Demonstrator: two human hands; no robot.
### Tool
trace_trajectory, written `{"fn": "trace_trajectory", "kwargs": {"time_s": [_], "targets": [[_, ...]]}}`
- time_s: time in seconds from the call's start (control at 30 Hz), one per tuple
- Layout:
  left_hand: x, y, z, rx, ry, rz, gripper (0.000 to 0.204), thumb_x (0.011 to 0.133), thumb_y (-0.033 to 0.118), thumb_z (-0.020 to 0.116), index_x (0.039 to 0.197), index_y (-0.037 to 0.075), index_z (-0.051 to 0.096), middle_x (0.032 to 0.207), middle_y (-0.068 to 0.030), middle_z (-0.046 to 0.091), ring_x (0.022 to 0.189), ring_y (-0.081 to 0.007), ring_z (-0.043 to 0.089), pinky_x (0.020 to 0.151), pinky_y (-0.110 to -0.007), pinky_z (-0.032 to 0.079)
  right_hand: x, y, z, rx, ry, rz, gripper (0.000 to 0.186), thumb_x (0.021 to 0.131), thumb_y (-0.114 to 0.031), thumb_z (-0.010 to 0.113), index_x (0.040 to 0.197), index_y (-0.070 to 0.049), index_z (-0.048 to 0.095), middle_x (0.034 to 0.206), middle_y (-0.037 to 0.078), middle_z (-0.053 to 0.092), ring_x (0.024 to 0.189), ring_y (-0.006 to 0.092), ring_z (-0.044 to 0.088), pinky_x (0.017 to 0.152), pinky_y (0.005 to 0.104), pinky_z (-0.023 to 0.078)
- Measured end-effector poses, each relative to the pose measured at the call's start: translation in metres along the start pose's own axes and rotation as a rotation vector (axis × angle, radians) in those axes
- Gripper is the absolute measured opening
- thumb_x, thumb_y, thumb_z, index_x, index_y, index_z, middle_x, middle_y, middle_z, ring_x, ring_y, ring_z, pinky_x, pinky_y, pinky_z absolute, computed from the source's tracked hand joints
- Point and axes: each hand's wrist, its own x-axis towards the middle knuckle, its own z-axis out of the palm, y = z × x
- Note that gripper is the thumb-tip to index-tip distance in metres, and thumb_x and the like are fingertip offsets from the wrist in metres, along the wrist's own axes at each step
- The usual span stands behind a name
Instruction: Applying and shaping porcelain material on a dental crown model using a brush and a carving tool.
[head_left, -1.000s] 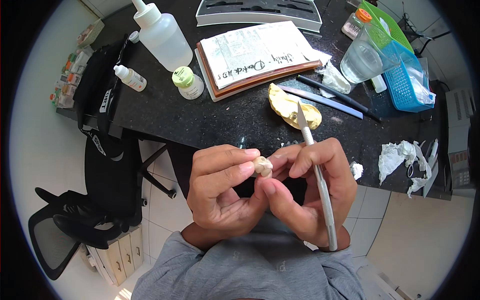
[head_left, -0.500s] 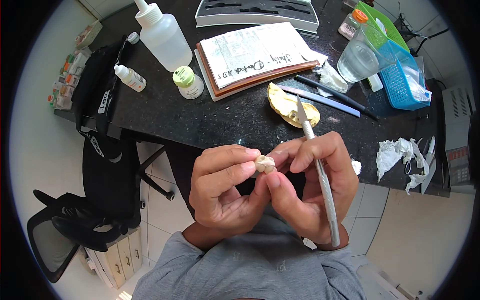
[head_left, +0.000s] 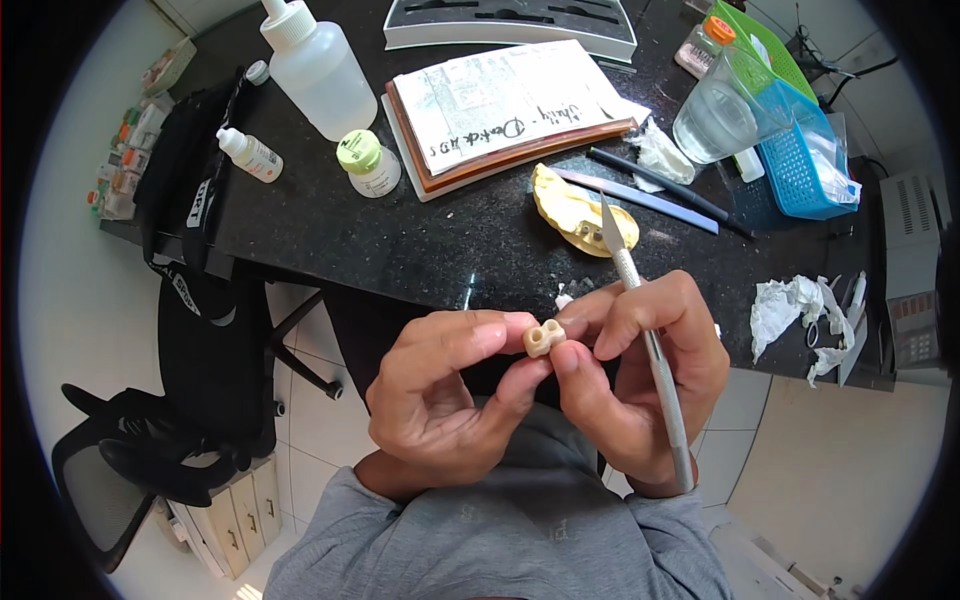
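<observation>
A small tooth-coloured dental bridge [head_left: 544, 338] sits between my two hands, its two hollow openings facing up. My left hand [head_left: 435, 390] pinches its left side between thumb and fingers. On the other side, my right hand [head_left: 645, 385] steadies it with thumb and fingertips. The same right hand also has a craft knife [head_left: 667, 400] tucked across its fingers, the silver handle slanting down and the pointed blade up, away from the bridge. Beyond the blade lies a yellow dental cast [head_left: 560, 205] with dark round spots on it, partly covered by the knife in this view.
The black speckled worktop [head_left: 330, 235] carries a notepad [head_left: 510, 105], a clear squeeze bottle [head_left: 325, 80], a green-capped jar [head_left: 370, 165] and a dropper bottle [head_left: 250, 155]. At right are a glass of water [head_left: 715, 125], a blue basket [head_left: 805, 165] and crumpled tissue [head_left: 785, 315].
The dental bridge has been turned, so its two hollow openings now face up. Both hands have shifted slightly down, and more of the cast's dark spots show beside the blade.
</observation>
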Motion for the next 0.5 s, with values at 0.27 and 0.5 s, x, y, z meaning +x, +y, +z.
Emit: {"fn": "trace_trajectory", "kwargs": {"time_s": [0.27,0.5], "targets": [[0.009,0.01,-0.004,-0.35,-0.106,-0.345,0.034,0.081,-0.005,0.079,0.113,-0.007,0.066,0.108,-0.0181,0.068,0.098,-0.0221,0.07,0.085,-0.031,0.06,-0.002,-0.005,-0.007,-0.028,-0.035,-0.032,0.028,0.084,0.005,0.072,0.094,-0.005,0.048,0.089,0.017,0.067,0.082,0.0147,0.066,0.074,0.026,0.053],[0.013,0.015,-0.015,-0.61,-0.117,-0.648,0.025,0.09,-0.008,0.067,0.115,-0.008,0.065,0.106,-0.0181,0.07,0.098,-0.0202,0.071,0.09,-0.032,0.06,-0.004,0.014,-0.011,0.022,0.065,-0.274,0.027,0.086,-0.015,0.079,0.09,0.003,0.06,0.078,0.015,0.067,0.073,0.0194,0.071,0.062,0.0274,0.056]]}}
